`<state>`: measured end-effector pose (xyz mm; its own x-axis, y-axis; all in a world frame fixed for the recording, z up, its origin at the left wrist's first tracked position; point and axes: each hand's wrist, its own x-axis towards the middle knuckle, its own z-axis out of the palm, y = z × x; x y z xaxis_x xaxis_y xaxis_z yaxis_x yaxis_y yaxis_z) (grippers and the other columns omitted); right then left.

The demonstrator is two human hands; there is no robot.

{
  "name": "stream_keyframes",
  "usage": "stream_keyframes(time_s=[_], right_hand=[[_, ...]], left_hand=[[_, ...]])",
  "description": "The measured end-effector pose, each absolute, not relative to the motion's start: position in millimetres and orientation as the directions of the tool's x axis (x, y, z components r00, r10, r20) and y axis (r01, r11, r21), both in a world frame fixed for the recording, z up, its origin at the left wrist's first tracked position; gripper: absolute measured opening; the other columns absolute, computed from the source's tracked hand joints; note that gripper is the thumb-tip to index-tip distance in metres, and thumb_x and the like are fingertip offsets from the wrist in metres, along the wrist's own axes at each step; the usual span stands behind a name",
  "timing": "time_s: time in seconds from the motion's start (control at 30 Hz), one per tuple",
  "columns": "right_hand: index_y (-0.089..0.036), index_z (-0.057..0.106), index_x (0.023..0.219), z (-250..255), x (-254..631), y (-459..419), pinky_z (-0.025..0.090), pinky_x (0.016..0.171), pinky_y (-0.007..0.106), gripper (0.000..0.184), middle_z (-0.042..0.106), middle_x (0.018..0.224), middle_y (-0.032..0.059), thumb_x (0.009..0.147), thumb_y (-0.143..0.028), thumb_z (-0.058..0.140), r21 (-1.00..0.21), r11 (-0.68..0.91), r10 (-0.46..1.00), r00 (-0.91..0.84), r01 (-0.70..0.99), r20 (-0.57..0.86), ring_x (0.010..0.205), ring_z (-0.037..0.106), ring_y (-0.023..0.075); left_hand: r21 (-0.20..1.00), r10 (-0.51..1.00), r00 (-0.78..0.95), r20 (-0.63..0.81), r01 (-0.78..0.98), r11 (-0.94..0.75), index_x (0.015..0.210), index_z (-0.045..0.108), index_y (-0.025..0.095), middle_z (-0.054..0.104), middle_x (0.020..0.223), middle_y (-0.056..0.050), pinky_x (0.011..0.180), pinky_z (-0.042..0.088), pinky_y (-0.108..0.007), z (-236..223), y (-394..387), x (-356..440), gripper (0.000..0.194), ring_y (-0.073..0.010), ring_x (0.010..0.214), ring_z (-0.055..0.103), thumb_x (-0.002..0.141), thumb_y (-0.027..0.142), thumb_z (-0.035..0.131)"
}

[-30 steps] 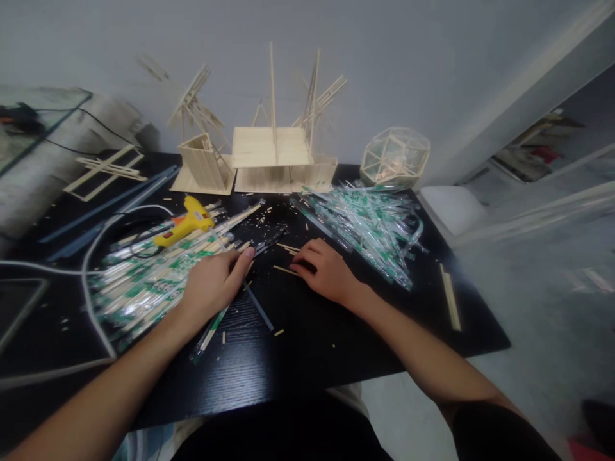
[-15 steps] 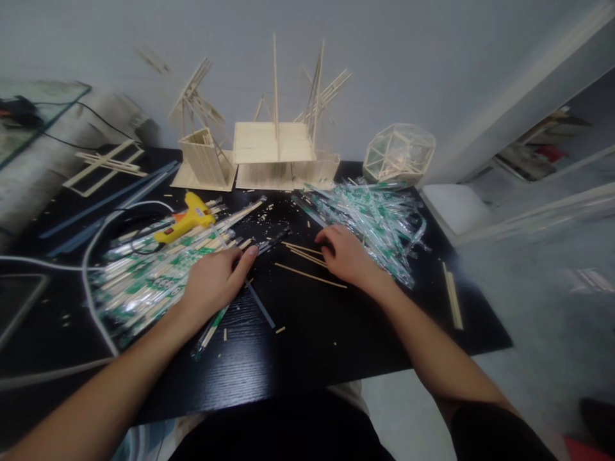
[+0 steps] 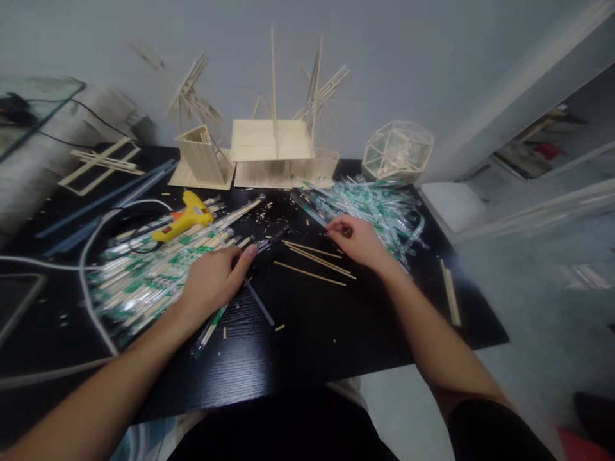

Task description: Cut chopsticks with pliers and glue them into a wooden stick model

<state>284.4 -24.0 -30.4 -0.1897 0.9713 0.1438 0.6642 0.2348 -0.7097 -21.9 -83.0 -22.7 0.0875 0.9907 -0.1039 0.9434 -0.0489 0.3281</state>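
My left hand [image 3: 214, 278] rests on the black table [image 3: 298, 346], fingers together over the edge of a pile of wrapped chopsticks [image 3: 154, 269] and a dark strip. My right hand [image 3: 360, 242] has its fingers curled in a pinch at the near edge of a heap of empty green-and-clear wrappers [image 3: 379, 208]; what it pinches is too small to name. Three bare thin wooden sticks [image 3: 314, 259] lie on the table between the two hands.
A yellow glue gun [image 3: 185, 218] with its cable lies on the chopstick pile. Stick-built models [image 3: 271, 150] stand at the back, beside a geometric frame ball [image 3: 396, 153]. Two sticks [image 3: 450, 294] lie near the right edge. A flat stick frame [image 3: 98, 165] sits back left.
My right hand has moved away from me and to the right, from the table's middle to the wrapper heap, leaving the bare sticks uncovered. My left hand has stayed put.
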Motion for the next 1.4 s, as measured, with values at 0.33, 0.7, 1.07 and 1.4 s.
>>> stream_keyframes(time_s=[0.33, 0.7, 1.07, 1.4], right_hand=[[-0.019, 0.072, 0.093, -28.9, 281.9, -28.2, 0.052, 0.069, 0.029, 0.012, 0.076, 0.084, 0.0026, 0.082, -0.017, 0.075, -0.729, 0.263, 0.930, -0.368, 0.632, 0.017, 0.071, 0.067, 0.0148], [-0.018, 0.071, 0.092, -24.8, 277.1, -31.2, 0.052, 0.069, 0.030, 0.013, 0.076, 0.085, 0.0033, 0.082, -0.014, 0.077, -0.694, 0.257, 0.935, -0.356, 0.672, 0.002, 0.070, 0.067, 0.0147], [-0.020, 0.069, 0.102, -43.6, 273.6, -33.7, 0.051, 0.087, 0.038, 0.016, 0.072, 0.101, 0.0086, 0.094, -0.009, 0.060, -0.449, 0.510, 0.843, -0.530, 0.734, 0.092, 0.096, 0.064, 0.0235], [-0.022, 0.064, 0.096, -3.2, 262.8, -49.3, 0.049, 0.067, 0.028, 0.019, 0.063, 0.083, 0.0010, 0.099, -0.040, 0.059, -0.909, 0.302, 0.912, -0.366, 0.287, 0.187, 0.071, 0.058, 0.0143]], left_hand=[[0.333, 0.991, 0.087, -0.098, 0.942, -0.050, 0.071, 0.061, 0.023, 0.071, 0.075, -0.010, 0.064, 0.037, -0.033, -24.2, -83.5, -23.0, 0.065, -0.0288, 0.077, 0.067, 0.098, 0.066, 0.020], [0.562, 0.990, -0.008, -0.140, 0.822, 0.087, 0.055, 0.053, 0.024, 0.062, 0.058, -0.006, 0.063, 0.039, -0.034, -18.4, -77.8, -30.5, 0.070, -0.0240, 0.063, 0.059, 0.097, 0.069, 0.020], [0.598, 0.991, -0.079, -0.107, 0.791, 0.128, 0.054, 0.050, 0.025, 0.060, 0.057, -0.006, 0.064, 0.039, -0.035, -21.0, -79.1, -31.7, 0.066, -0.0233, 0.064, 0.057, 0.099, 0.064, 0.022], [0.687, 0.995, -0.098, 0.003, 0.723, 0.069, 0.061, 0.051, 0.025, 0.061, 0.061, -0.004, 0.063, 0.040, -0.035, -28.2, -84.9, -35.5, 0.060, -0.0215, 0.062, 0.055, 0.102, 0.057, 0.021]])
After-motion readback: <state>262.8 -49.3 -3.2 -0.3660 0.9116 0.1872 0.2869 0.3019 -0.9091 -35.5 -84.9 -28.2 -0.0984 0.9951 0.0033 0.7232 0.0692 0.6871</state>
